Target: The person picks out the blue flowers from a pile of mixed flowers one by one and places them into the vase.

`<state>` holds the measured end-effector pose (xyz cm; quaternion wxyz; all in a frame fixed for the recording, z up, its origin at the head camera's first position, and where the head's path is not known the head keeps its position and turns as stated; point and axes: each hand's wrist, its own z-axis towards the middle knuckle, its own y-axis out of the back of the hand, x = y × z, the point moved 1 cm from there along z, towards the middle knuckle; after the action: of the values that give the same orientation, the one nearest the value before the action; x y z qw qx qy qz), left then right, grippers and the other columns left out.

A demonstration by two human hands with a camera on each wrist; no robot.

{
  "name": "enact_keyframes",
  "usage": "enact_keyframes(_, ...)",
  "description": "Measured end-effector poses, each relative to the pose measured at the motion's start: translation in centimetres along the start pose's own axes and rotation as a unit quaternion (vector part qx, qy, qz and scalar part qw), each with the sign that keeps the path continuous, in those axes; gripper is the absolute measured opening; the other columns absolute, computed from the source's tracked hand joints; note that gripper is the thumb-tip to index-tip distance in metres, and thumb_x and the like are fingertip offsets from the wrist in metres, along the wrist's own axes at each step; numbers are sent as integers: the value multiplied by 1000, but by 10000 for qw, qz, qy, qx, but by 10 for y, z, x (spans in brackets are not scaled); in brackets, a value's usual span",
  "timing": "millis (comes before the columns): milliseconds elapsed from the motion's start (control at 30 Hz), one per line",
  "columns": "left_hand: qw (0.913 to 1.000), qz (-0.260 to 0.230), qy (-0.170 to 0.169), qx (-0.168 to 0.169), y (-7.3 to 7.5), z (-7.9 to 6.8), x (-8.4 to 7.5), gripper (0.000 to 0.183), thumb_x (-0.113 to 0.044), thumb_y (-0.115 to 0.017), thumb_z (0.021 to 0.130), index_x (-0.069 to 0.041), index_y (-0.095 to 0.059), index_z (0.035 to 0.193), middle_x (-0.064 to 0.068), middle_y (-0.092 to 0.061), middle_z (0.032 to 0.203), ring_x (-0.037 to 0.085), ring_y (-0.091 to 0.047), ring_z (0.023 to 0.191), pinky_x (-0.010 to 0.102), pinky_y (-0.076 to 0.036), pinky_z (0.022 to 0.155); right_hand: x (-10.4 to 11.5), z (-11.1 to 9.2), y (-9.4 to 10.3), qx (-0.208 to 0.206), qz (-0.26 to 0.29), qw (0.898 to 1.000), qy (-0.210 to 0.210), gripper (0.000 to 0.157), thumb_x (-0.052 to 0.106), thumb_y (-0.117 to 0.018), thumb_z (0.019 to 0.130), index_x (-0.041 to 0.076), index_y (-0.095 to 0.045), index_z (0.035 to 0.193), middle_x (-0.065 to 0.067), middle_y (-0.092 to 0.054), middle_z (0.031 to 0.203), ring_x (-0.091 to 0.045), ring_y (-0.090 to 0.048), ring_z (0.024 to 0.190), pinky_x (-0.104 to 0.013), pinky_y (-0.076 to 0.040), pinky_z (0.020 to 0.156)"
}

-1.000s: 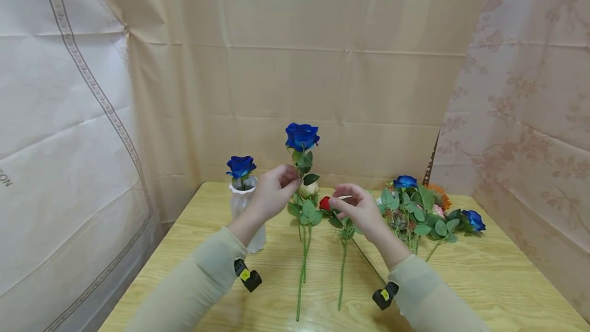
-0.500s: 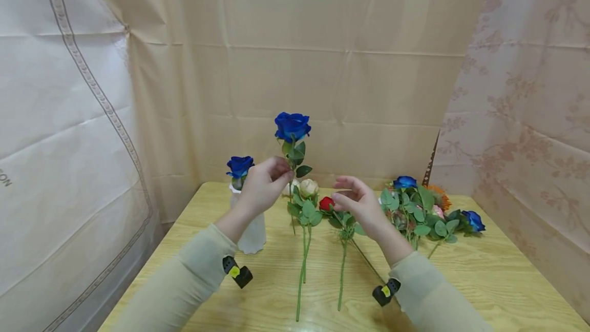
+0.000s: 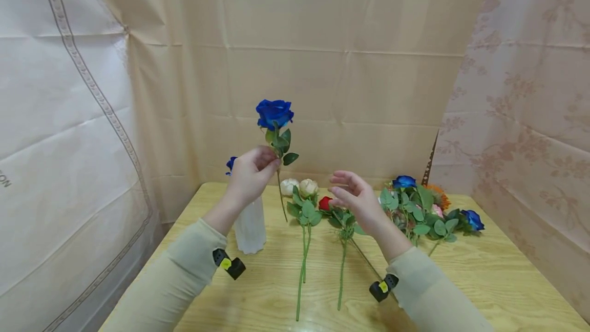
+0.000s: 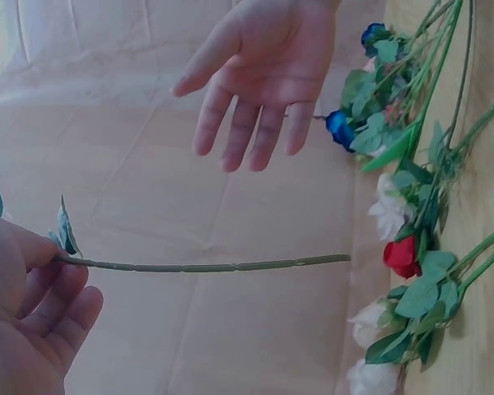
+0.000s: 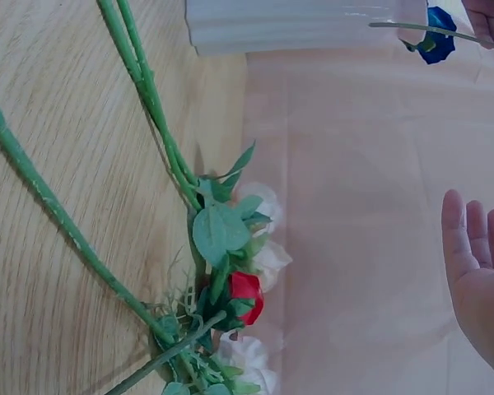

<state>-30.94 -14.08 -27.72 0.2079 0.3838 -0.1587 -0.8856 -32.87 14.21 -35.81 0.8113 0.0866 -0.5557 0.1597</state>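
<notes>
Your left hand (image 3: 251, 170) grasps a deep-blue artificial rose with green leaves (image 3: 274, 114), its thumb and fingers pinching the thin stem just beneath the leaves. The rose is raised above the table, bloom uppermost, slightly tilted; the lower stem slants down toward your right and its tip hangs free in the air. Behind and below that hand is a tall white ribbed vase (image 3: 250, 227), upright on the light wood-grain table (image 3: 424, 281). A second blue rose (image 5: 436, 35) shows at the vase's mouth in the right wrist view, though your left hand hides most of it from the head view.

Your right hand (image 3: 358, 201) is released, its fingers slightly bent and spread in the air, with the palm turned toward your left. It is nearest to a small red rose with green leaves (image 3: 325, 203), lying on the table just below and beside the fingers. To the left of this lie two pale cream round blooms (image 3: 308, 188), their green stems pointing toward you. Farther to your right is a mixed heap of blue, orange and pink flowers (image 3: 415, 209). A creased beige cloth (image 3: 286, 29) hangs behind the table.
</notes>
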Motion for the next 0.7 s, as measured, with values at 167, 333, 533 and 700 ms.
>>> enact_keyframes(167,9998,-115,3,-160,7,4,4,12,-8,-70,96,-1,-69,105,10,-73,95,22,-69,79,35,-57,70,0,3,-2,-5,70,10000,60,52,14,-65,101,-1,-43,146,-20,-49,142,-28,-56,125,-56,-49,101)
enact_keyframes(333,9994,-221,123,-228,12,5,9,13,-7,-70,96,1,-68,106,12,-72,96,24,-68,80,31,-56,71,1,5,-5,39,230,9997,31,53,16,-65,101,0,-42,147,-20,-47,143,-30,-55,128,-60,-45,104)
enact_keyframes(533,9994,-117,175,-270,21,7,9,13,-9,-68,98,0,-67,107,11,-71,95,23,-65,78,29,-53,68,1,9,-11,0,410,9992,-11,54,16,-65,101,0,-41,148,-20,-47,144,-30,-54,128,-59,-46,103)
enact_keyframes(700,9991,7,75,-408,28,9,7,14,-11,-69,98,0,-68,106,12,-72,95,23,-66,78,27,-54,67,4,12,-17,-40,604,9982,-3,53,13,-64,101,0,-42,147,-21,-47,144,-31,-55,127,-53,-49,102)
